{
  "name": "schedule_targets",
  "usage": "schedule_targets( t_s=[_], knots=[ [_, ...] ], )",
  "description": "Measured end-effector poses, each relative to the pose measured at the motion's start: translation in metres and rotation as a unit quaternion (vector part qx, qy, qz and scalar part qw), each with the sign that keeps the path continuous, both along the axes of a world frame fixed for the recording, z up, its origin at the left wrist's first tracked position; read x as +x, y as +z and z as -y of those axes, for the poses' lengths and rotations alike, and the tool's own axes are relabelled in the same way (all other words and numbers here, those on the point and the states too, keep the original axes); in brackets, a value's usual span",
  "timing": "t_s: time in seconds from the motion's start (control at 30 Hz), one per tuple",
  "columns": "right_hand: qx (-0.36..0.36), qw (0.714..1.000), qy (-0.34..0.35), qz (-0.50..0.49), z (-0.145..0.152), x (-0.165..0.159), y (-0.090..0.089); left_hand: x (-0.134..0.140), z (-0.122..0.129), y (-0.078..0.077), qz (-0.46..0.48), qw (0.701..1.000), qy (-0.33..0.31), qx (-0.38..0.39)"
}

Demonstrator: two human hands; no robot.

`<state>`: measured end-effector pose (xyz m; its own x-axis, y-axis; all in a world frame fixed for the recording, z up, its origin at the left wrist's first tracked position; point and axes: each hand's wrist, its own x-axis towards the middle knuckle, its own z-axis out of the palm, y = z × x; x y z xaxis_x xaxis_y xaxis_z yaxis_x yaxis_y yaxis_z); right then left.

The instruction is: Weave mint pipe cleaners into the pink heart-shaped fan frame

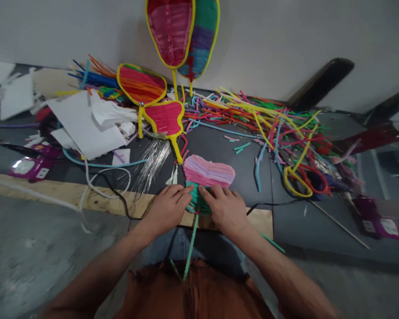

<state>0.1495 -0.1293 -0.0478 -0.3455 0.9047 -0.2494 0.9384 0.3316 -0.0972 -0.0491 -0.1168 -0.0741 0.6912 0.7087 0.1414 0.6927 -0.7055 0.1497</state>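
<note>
A flat piece of pipe cleaners, with a pink and lavender lobe above a green part, lies near the table's front edge. A twisted green pipe-cleaner stem hangs from its lower end towards my lap. My left hand grips the green part at its left side, fingers bent over it. Opposite it, my right hand holds the right side, its index finger on top of the green rows. Both thumbs are mostly hidden. Just above is a yellow-edged pink pipe-cleaner shape.
Loose pipe cleaners are heaped along the wall. Yellow- and red-handled scissors lie at right. White paper pieces, silver tinsel strands and a white cable are at left. Purple glue guns flank the work area.
</note>
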Motion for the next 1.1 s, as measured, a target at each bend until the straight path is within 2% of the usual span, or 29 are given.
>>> schedule_targets(
  t_s=[0.13, 0.27, 0.43, 0.53, 0.6, 0.73, 0.87, 0.97, 1.1],
  knots=[
    [0.002, 0.996, -0.021, -0.083, 0.001, 0.013, -0.003, -0.004, 0.002, -0.002, 0.035, 0.999, -0.001, 0.001],
    [0.073, 0.975, -0.069, -0.200, 0.022, 0.035, -0.008, -0.008, 0.007, -0.006, 0.101, 0.994, 0.041, 0.012],
    [0.135, 0.972, -0.047, -0.188, 0.058, 0.053, -0.021, -0.009, 0.015, -0.011, 0.125, 0.991, 0.031, 0.033],
    [0.191, 0.964, -0.028, -0.185, 0.065, 0.057, -0.028, -0.006, 0.016, -0.014, 0.153, 0.987, 0.027, 0.046],
    [0.204, 0.964, -0.016, -0.170, 0.063, 0.057, -0.028, -0.003, 0.013, -0.013, 0.159, 0.985, 0.054, 0.048],
    [0.196, 0.971, -0.018, -0.132, 0.053, 0.044, -0.014, 0.004, 0.006, -0.008, 0.122, 0.980, 0.151, 0.033],
    [0.185, 0.970, -0.025, -0.154, 0.037, 0.016, 0.000, 0.012, 0.000, -0.001, 0.069, 0.967, 0.245, 0.023],
    [0.112, 0.979, -0.030, -0.166, 0.019, -0.010, 0.003, 0.017, 0.000, 0.002, 0.071, 0.961, 0.267, 0.016],
    [0.042, 0.984, -0.036, -0.168, 0.002, -0.032, 0.003, 0.015, 0.003, 0.003, 0.113, 0.960, 0.256, -0.019]
  ],
)
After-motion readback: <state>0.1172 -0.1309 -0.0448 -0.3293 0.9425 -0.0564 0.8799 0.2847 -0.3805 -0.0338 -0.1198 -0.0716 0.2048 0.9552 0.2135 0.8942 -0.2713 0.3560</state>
